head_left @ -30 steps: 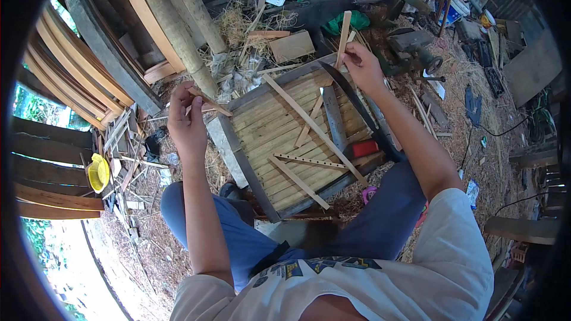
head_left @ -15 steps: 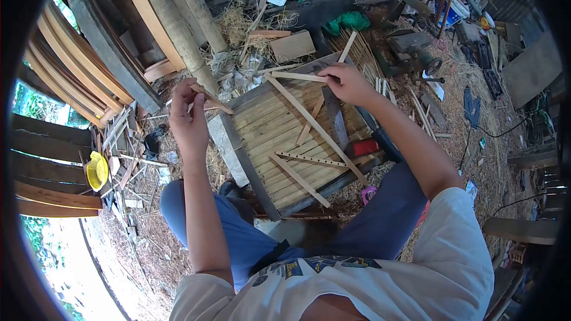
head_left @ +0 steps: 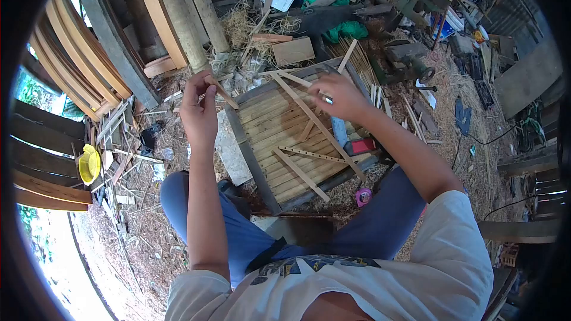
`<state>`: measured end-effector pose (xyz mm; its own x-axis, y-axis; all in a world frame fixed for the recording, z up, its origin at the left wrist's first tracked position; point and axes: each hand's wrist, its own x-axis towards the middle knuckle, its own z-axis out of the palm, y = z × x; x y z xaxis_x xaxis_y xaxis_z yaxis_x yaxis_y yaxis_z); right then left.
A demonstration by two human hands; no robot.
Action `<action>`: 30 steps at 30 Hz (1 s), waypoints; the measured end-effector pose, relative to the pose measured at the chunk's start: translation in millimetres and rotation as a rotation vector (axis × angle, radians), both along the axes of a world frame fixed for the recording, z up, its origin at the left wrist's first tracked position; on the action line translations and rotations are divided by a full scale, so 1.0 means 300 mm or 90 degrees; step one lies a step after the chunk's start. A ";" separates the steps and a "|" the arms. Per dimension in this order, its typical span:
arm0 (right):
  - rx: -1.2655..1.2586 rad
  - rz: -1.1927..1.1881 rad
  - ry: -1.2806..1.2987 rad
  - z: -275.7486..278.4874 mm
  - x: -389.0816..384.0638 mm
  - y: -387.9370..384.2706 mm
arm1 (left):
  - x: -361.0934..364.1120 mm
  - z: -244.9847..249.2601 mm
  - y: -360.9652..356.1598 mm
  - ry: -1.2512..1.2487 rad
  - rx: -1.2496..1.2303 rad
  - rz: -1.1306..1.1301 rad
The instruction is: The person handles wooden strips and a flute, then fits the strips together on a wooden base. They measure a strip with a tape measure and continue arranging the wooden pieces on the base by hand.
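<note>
My left hand (head_left: 199, 110) is closed on a short wooden stick (head_left: 226, 94), which slants down toward the left edge of the bamboo-slat panel (head_left: 256, 128). Over the panel's far part, my right hand (head_left: 342, 96) has its fingers curled. A small shiny bit shows at its fingers, but what they hold is hidden. Just left of these fingers, a thin wooden strip (head_left: 294, 79) meets a long diagonal strip (head_left: 318, 120). A blue-grey flat piece (head_left: 339, 132) lies below the right hand, beside a red-and-black object (head_left: 360, 146).
A strip with holes (head_left: 312, 154) and a plain strip (head_left: 301, 173) lie on the panel's near part. A pink tape measure (head_left: 363, 196) is by my right knee. Curved boards stand at left near a yellow basin (head_left: 89, 164). Shavings and scraps cover the ground.
My right hand has come nearer and lower, and the thin strip it pinched now slants down to the right. My left hand, still on its stick, has shifted slightly right.
</note>
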<state>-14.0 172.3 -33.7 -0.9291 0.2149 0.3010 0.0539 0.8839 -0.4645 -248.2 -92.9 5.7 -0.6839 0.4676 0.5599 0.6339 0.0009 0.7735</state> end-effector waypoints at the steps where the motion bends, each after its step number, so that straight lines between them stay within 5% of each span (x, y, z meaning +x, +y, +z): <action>1: -0.085 0.043 -0.057 0.009 -0.002 -0.029 | -0.006 -0.007 0.000 0.007 0.008 0.001; 5: -0.151 0.211 -0.195 -0.004 0.007 -0.130 | -0.014 -0.012 0.000 -0.001 0.021 0.004; 8: 0.015 0.248 -0.319 -0.003 0.014 -0.206 | -0.006 0.004 0.000 -0.002 0.008 0.003; 14: 0.084 0.191 -0.337 -0.055 0.021 -0.289 | -0.010 0.006 -0.005 0.004 0.007 0.000; 20: -0.065 0.088 -0.267 -0.015 0.055 -0.322 | -0.008 0.004 -0.012 -0.027 -0.007 0.008; 30: -0.317 -0.064 0.075 0.185 0.099 -0.442 | -0.007 0.020 -0.027 -0.064 0.059 -0.018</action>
<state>15.7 39.5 21.8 -0.8623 0.4457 0.2402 0.0499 0.5470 -0.8356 -250.4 -101.0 11.5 -0.7260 0.4376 0.5304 0.5513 -0.0906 0.8294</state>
